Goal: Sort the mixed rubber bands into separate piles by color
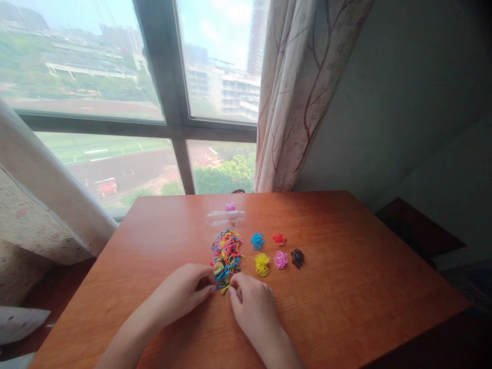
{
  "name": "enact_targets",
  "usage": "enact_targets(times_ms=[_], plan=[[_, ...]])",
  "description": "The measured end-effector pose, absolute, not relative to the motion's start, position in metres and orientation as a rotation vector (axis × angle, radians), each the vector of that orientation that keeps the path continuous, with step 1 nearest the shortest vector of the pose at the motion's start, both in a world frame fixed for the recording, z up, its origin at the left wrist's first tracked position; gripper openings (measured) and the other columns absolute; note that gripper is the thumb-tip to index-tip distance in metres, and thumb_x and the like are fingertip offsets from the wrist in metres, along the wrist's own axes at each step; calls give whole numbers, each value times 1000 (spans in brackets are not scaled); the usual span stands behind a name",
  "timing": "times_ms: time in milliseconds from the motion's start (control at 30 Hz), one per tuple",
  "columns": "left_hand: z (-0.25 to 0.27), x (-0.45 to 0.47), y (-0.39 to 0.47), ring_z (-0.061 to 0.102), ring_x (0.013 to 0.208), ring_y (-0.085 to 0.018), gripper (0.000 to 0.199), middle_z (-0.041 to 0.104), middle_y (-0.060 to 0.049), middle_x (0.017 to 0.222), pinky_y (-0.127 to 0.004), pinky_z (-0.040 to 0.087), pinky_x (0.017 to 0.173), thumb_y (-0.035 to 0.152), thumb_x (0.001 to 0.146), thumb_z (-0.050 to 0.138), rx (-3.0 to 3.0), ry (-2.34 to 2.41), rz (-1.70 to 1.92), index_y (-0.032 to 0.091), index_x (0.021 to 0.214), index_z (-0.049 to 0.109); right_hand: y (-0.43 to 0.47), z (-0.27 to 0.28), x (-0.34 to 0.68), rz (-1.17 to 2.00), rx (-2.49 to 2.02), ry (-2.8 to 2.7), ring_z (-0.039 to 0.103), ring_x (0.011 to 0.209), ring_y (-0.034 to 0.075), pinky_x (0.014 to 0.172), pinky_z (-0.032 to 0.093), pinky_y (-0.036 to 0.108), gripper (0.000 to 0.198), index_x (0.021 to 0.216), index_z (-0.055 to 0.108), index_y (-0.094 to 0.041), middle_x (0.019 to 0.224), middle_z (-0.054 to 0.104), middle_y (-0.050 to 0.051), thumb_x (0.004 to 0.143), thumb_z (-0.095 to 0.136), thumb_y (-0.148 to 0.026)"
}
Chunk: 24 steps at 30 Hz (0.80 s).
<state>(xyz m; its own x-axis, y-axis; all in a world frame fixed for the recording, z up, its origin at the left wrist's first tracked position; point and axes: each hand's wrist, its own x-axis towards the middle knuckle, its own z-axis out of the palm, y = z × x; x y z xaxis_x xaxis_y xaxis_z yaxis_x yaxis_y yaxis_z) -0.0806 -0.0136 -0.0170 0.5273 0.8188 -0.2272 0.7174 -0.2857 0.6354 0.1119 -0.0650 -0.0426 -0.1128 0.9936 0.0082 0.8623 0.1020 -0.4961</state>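
Note:
A heap of mixed coloured rubber bands [227, 248] lies on the wooden table, tangled and loose. At its lower left edge, my left hand [188, 289] is curled, thumb and fingertips close together; whatever lies between them is too small to make out. My right hand [254, 302] is at the heap's lower right, thumb and forefinger pinched at a yellow rubber band [225, 289]. Right of the heap are separate small piles: blue bands [257, 241], red bands [279, 239], yellow bands [262, 264], pink bands [281, 260] and black bands [297, 258].
Behind the heap lies a clear plastic container [225, 218], with a purple item [231, 206] just beyond it. The brown table [346, 287] reaches to a window [175, 102] at the back. Curtains [295, 97] hang at both sides.

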Motion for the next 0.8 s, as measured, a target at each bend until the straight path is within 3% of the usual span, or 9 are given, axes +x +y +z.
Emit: enact_targets(times_ms=[333, 533, 800], plan=[[-17, -81, -13, 59, 69, -16, 19, 68, 0, 75, -21, 37, 61, 20, 79, 48, 2041, 1217, 188, 20, 80, 67, -70, -47, 122, 573, -1758, -1936, 62, 64, 12, 61, 35, 21, 13, 83, 65, -24, 73, 68, -4, 88, 55, -16], [-19, -81, -12, 59, 68, -16, 17, 68, 1, 75, -21, 37, 61, 20, 79, 49, 2047, 1228, 184, 21, 80, 66, -63, -51, 157, 475, -1792, -1741, 57, 55, 13, 57, 36, 23, 19, 81, 64, -22, 61, 60, -3, 92, 49, -23], [-18, -81, -13, 58, 67, -15, 16, 66, 1, 74, -22, 36, 60, 22, 80, 48, 2057, 1238, 176, 21, 78, 64, -54, -62, 182, 368, -1880, -1715, 62, 64, 16, 63, 40, 23, 19, 84, 65, -22, 70, 67, 2, 93, 49, -24]])
